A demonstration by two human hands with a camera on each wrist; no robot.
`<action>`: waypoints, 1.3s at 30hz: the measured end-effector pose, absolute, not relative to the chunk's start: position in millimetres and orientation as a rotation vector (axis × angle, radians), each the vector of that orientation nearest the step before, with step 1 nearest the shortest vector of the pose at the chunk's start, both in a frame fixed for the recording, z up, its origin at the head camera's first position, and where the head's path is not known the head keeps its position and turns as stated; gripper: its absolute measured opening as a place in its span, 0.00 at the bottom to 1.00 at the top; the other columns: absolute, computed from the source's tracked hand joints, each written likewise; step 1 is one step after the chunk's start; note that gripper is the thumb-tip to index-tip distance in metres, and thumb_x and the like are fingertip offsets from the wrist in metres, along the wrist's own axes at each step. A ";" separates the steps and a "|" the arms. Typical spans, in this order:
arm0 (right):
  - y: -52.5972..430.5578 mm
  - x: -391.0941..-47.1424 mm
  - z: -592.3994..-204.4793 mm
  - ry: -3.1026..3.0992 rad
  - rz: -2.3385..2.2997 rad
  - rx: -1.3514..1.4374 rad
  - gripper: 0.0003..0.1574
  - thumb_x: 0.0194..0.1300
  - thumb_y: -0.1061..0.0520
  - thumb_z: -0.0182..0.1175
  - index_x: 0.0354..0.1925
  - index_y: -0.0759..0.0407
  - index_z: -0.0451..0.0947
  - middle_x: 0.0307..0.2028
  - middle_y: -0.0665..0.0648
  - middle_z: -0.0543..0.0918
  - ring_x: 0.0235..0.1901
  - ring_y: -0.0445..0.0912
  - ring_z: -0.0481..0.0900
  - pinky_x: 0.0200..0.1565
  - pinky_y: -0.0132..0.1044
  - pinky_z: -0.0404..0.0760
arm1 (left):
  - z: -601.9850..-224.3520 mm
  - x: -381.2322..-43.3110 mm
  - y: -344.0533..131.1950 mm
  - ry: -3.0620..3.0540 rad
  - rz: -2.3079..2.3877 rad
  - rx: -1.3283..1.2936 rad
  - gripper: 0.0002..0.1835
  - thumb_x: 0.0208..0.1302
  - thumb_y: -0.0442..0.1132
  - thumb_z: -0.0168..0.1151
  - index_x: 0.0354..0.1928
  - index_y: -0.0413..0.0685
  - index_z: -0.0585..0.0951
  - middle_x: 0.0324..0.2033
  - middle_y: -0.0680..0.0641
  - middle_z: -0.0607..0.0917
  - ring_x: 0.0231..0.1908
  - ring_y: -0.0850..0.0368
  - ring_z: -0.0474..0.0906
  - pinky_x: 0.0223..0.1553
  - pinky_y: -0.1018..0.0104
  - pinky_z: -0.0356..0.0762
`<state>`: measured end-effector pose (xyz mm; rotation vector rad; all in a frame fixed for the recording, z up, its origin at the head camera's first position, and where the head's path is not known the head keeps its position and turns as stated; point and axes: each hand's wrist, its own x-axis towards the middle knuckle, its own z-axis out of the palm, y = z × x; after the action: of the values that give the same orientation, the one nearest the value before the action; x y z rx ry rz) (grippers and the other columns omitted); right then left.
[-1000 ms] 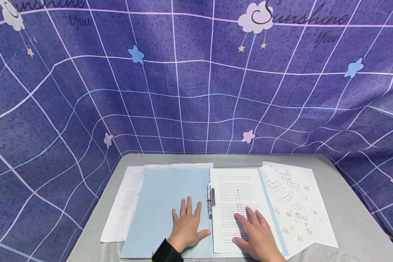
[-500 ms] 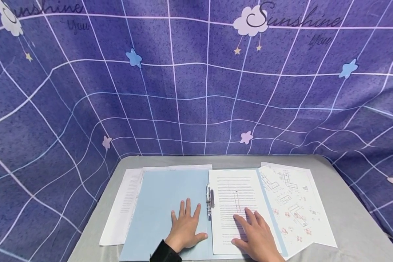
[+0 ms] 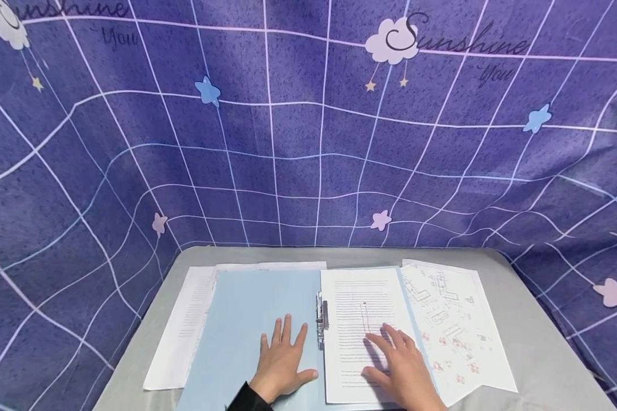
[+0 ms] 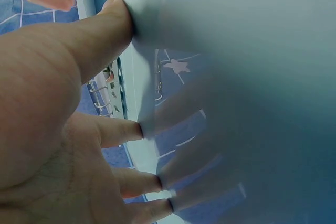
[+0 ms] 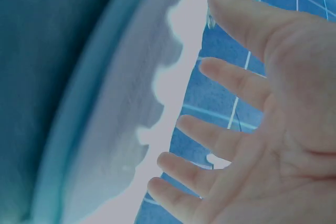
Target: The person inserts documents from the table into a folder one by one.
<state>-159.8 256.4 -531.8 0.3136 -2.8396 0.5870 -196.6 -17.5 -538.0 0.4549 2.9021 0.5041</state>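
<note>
A light blue folder (image 3: 236,319) lies spread wide on the grey table, its metal ring clip (image 3: 321,321) at the spine. On its right side sits a stack of printed white pages (image 3: 357,377) with red marks on the top sheet. My left hand (image 3: 281,365) rests on the bare left cover with fingers spread; in the left wrist view its fingertips (image 4: 128,129) touch the glossy blue surface. My right hand (image 3: 406,371) is over the lower right of the pages, fingers loosely bent and holding nothing. The right wrist view shows its fingertips (image 5: 186,124) slightly off the paper, casting shadows on it.
Printed sheets (image 3: 172,342) stick out from under the folder's left side. More sheets with line drawings and red figures (image 3: 473,342) lie along its right side. A purple curtain with grid lines (image 3: 298,171) hangs behind the table (image 3: 514,319) and along both sides.
The right hand has risen slightly off the page, with a darker shadow below its fingers. The left hand stays on the folder. The whole head view has shifted a little.
</note>
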 end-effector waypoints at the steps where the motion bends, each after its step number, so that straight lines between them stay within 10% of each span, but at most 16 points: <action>1: 259.4 -161.2 -530.0 -2.813 0.581 0.312 0.39 0.51 0.44 0.80 0.60 0.50 0.82 0.65 0.68 0.75 0.60 0.71 0.74 0.56 0.70 0.73 | -537.8 -196.4 -18.1 2.899 0.502 0.453 0.52 0.55 0.66 0.73 0.76 0.44 0.68 0.76 0.25 0.54 0.76 0.25 0.47 0.65 0.19 0.49; 24: 388.7 -195.3 -517.4 -2.466 0.584 0.106 0.40 0.49 0.63 0.78 0.60 0.69 0.76 0.54 0.81 0.76 0.51 0.78 0.75 0.51 0.69 0.70 | -537.3 -196.9 -21.1 2.887 0.512 0.465 0.52 0.57 0.65 0.73 0.77 0.45 0.67 0.76 0.26 0.53 0.76 0.26 0.47 0.65 0.18 0.47; 39: 444.6 -188.9 -531.0 -2.634 0.614 -0.244 0.39 0.63 0.58 0.69 0.66 0.72 0.67 0.55 0.86 0.73 0.51 0.82 0.71 0.50 0.72 0.71 | -535.8 -195.9 -21.8 2.887 0.520 0.471 0.52 0.55 0.65 0.73 0.76 0.44 0.68 0.76 0.25 0.54 0.76 0.26 0.47 0.64 0.18 0.48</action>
<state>-188.9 444.6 -531.0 -0.2444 -2.6345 0.6139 -195.9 -21.8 -535.8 0.4708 2.8874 0.5197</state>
